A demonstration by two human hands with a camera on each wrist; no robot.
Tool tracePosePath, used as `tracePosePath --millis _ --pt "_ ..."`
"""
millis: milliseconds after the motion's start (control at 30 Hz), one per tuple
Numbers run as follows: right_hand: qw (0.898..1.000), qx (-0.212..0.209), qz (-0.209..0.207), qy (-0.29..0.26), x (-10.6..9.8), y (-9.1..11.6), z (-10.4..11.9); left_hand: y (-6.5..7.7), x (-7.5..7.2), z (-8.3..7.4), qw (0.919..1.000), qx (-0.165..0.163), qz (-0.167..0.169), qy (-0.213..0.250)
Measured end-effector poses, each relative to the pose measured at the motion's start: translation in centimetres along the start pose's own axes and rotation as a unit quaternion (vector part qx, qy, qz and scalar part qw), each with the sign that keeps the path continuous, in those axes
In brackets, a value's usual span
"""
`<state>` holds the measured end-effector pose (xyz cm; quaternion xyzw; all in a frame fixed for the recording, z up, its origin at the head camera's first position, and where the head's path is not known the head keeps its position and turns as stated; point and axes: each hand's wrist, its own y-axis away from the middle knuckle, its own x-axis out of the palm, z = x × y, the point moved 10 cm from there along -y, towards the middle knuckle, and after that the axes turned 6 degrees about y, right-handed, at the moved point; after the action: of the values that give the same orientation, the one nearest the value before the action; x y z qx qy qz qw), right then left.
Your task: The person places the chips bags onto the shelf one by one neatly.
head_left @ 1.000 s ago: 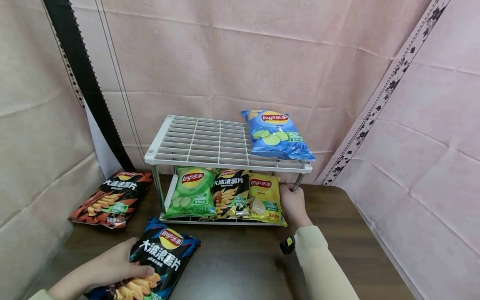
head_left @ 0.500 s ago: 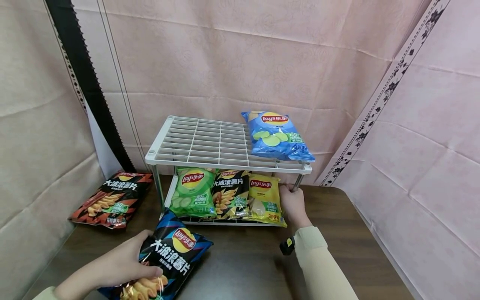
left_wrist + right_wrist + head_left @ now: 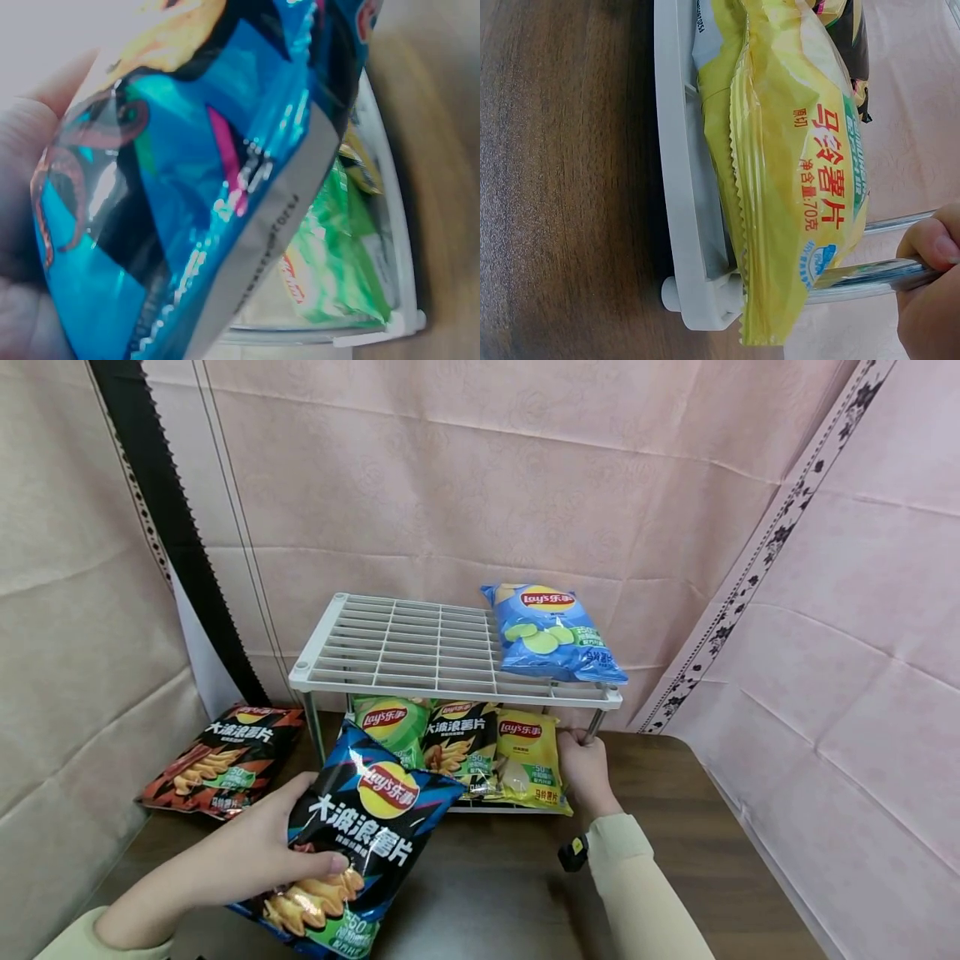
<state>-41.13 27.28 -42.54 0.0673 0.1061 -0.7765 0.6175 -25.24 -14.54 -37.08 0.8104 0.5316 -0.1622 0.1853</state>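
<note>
Thumb across its front, the left hand (image 3: 255, 847) grips a blue-and-black chip bag (image 3: 375, 843), which we see tilted before the white rack (image 3: 408, 647); the right hand (image 3: 588, 770) curls around a metal post (image 3: 870, 279), near a yellow bag (image 3: 527, 764) on the lower shelf.

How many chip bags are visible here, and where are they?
6: the blue-black bag in the left hand; green bag, black bag and yellow bag on the lower shelf; light-blue bag on the top shelf; red-black bag on the table. Others could be hidden.
</note>
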Motion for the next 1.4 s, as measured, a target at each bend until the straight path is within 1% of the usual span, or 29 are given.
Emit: tracePosePath --millis 67,133,233,333,500,533,633,733,833,867,967,1067,1200,1333,1400 --pt "1.0 0.01 0.004 -0.006 0.0 0.0 -0.2 0.0 -0.4 -0.5 0.9999 -0.006 -0.011 -0.005" --pt "1.0 0.015 0.008 -0.004 0.1 -0.1 -0.3 -0.1 -0.8 -0.9 0.9998 -0.006 -0.018 0.003" --pt "1.0 0.02 0.01 0.004 0.0 -0.1 -0.5 -0.2 -1.4 -1.6 0.9993 0.002 -0.038 0.003" --pt "1.0 0.023 0.007 0.01 -0.1 -0.1 -0.6 -0.3 -2.0 -2.3 0.998 0.017 -0.06 0.006" --pt "1.0 0.019 0.005 0.013 -0.2 -0.1 -0.6 -0.6 -2.8 -3.7 0.9935 0.035 -0.098 0.047" --pt "1.0 0.017 0.004 0.013 -0.2 -0.1 -0.6 -0.6 -2.9 -4.0 0.9916 0.039 -0.102 0.069" --pt "1.0 0.011 0.002 0.015 -0.3 0.0 -0.5 -0.8 -3.4 -5.3 0.9852 0.054 -0.133 0.093" --pt "1.0 0.006 0.001 0.014 -0.4 0.1 -0.5 -1.0 -3.8 -6.7 0.9755 0.073 -0.158 0.135" --pt "1.0 0.006 0.003 0.013 -0.4 0.1 -0.5 -1.4 -4.2 -8.0 0.9637 0.094 -0.177 0.176" --pt "1.0 0.007 0.003 0.014 -0.4 0.1 -0.6 -1.6 -4.4 -8.3 0.9608 0.095 -0.184 0.184" --pt "1.0 0.009 0.005 0.016 -0.4 0.1 -0.6 -2.5 -4.8 -9.5 0.9524 0.102 -0.193 0.213" --pt "1.0 0.009 0.007 0.015 -0.4 0.0 -0.6 -3.8 -5.2 -10.8 0.9505 0.105 -0.194 0.219" --pt "1.0 0.013 0.013 0.01 -0.3 -0.1 -0.6 -5.9 -5.7 -12.5 0.9458 0.121 -0.185 0.238" --pt "1.0 0.019 0.019 0.0 0.0 -0.1 -0.6 -7.8 -6.1 -13.2 0.9415 0.11 -0.19 0.255" --pt "1.0 0.017 0.02 -0.004 0.1 -0.2 -0.5 -8.7 -6.4 -13.5 0.9395 0.101 -0.198 0.26"
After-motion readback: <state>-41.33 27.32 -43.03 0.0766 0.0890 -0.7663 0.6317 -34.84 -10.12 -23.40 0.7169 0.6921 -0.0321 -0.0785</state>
